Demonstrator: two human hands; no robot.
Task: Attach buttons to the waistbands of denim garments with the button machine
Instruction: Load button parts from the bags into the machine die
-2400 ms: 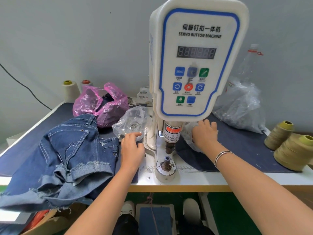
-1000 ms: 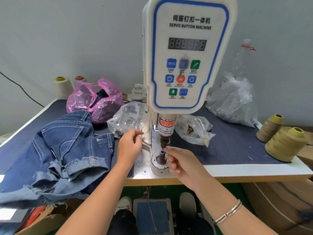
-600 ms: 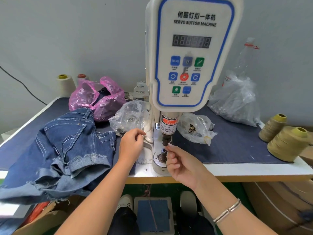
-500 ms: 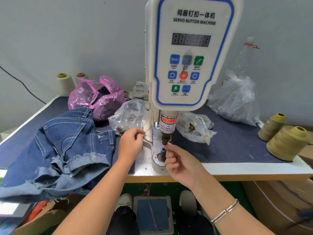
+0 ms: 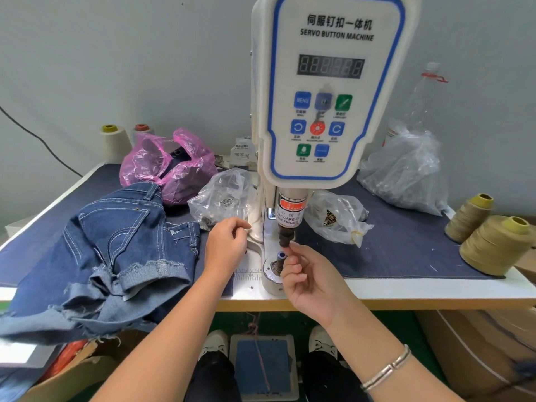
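crowding button machine [image 5: 333, 91]: bags, thread cones [image 5: 493, 245]

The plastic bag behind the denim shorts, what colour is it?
Translucent pink plastic bag, with something dark inside; the head view shows it best.

Button machine [image 5: 327, 91] standing mid-table [image 5: 406, 291], denim shorts [image 5: 116, 245] lying left, thread cones [image 5: 490, 242] sitting right, plastic bags [image 5: 406, 172] resting behind.

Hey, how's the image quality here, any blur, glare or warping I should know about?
Head view: even, soft lighting with faint shadows; wide-angle warping bends the table edge and stretches the forearms; the machine's display is ghosted and unreadable; the clear plastic bag shows glare; the right hand by the lower die is reasonably sharp.
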